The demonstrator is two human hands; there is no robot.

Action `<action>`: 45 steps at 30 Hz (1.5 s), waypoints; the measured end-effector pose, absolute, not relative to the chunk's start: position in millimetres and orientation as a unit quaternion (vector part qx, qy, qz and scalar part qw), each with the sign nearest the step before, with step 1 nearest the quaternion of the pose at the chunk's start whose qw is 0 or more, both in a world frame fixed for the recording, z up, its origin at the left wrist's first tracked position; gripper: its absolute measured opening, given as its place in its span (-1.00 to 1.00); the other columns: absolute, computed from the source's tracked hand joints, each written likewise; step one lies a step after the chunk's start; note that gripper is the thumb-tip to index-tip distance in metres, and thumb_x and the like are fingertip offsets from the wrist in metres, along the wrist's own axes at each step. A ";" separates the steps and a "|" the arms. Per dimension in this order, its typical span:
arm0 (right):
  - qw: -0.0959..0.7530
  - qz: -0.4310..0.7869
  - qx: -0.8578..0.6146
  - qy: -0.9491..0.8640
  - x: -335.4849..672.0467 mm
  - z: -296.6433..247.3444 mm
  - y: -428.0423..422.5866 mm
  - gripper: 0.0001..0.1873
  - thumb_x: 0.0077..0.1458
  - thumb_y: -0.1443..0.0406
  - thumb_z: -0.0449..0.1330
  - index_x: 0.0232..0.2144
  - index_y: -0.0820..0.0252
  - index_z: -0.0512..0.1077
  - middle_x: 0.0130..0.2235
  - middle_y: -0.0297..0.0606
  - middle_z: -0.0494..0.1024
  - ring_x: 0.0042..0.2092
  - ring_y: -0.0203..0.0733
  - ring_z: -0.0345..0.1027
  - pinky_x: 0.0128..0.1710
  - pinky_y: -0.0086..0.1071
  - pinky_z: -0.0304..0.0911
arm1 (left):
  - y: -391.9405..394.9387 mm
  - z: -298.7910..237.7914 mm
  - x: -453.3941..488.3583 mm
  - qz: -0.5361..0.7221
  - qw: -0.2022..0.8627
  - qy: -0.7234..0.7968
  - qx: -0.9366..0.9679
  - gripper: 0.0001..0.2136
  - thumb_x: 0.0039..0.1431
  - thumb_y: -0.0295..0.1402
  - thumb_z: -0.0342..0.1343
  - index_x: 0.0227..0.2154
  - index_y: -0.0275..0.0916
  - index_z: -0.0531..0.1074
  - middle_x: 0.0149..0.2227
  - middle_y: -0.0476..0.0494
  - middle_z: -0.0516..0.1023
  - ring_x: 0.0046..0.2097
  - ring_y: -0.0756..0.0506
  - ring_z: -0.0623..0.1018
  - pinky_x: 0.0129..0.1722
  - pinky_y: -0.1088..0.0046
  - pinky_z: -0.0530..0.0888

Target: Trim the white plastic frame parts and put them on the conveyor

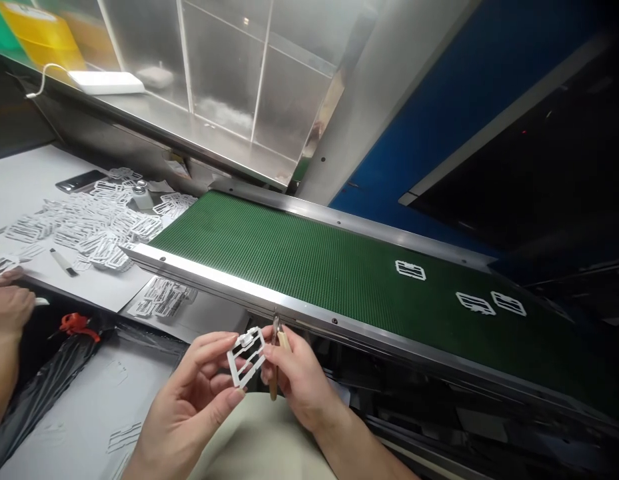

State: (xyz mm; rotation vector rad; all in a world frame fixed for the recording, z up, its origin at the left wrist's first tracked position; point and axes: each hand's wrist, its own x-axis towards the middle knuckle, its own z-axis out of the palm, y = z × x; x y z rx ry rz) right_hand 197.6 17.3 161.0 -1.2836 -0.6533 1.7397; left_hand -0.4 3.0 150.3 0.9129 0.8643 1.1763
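In front of my lap, my left hand (199, 390) pinches a white plastic frame (235, 368) with crossbars between fingers and thumb. A small raised block sits at the frame's upper edge. My right hand (302, 373) grips a pair of nippers (275, 363) with pale handles, jaws pointing up, close to the frame's right side. Its thumb and fingertips come up to the frame's edge; whether they press on it I cannot tell. Three similar white frames, one of them at the near end of the group (410, 269), lie on the green conveyor belt (289, 250).
A heap of white frames (96, 220) covers part of the table (44, 267) at left, with a small bottle (142, 195), a phone (82, 181) and a knife (63, 262). Another person's hand (9, 307) is at far left, near red-handled pliers (78, 325). A metal rail (229, 287) edges the belt.
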 end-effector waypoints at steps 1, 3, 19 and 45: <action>0.414 0.715 -0.508 -0.244 194.8 160.0 16.6 -0.59 0.09 0.13 0.45 -0.12 0.20 0.45 -0.37 -0.43 0.43 -0.40 -0.36 0.24 -0.34 -0.43 0.23 | 4.1 152.0 0.8 0.523 0.647 0.380 0.405 -0.60 0.25 -0.33 0.46 0.12 0.12 0.65 0.13 -0.13 0.47 -0.05 -0.12 0.72 -0.02 0.43 0.75; 0.394 0.733 -0.502 -0.234 190.4 159.9 15.1 -0.58 0.07 0.15 0.45 -0.11 0.22 0.47 -0.37 -0.41 0.46 -0.41 -0.36 0.26 -0.34 -0.42 0.24 | 5.6 153.8 2.0 0.526 0.643 0.382 0.406 -0.61 0.25 -0.32 0.46 0.12 0.13 0.65 0.09 -0.11 0.45 -0.10 -0.07 0.70 -0.05 0.49 0.75; 0.513 0.640 -0.490 -0.296 200.9 163.7 9.5 -0.61 0.25 0.02 0.49 -0.11 0.16 0.55 -0.31 -0.37 0.46 -0.30 -0.31 0.29 -0.22 -0.41 0.27 | 1.3 127.5 -9.1 0.483 0.698 0.462 0.258 -0.39 0.19 -0.20 0.52 0.29 -0.02 0.54 0.20 -0.21 0.71 0.09 -0.21 0.73 0.03 0.47 0.73; 0.474 0.669 -0.490 -0.296 197.1 167.3 19.3 -0.56 0.25 -0.03 0.47 -0.15 0.19 0.52 -0.36 -0.39 0.45 -0.32 -0.29 0.30 -0.24 -0.39 0.23 | 10.6 149.6 -6.2 0.481 0.749 0.454 0.042 -0.50 -0.13 -0.29 0.72 -0.13 -0.15 0.65 -0.25 0.00 0.69 -0.32 0.04 0.64 -0.33 0.66 0.68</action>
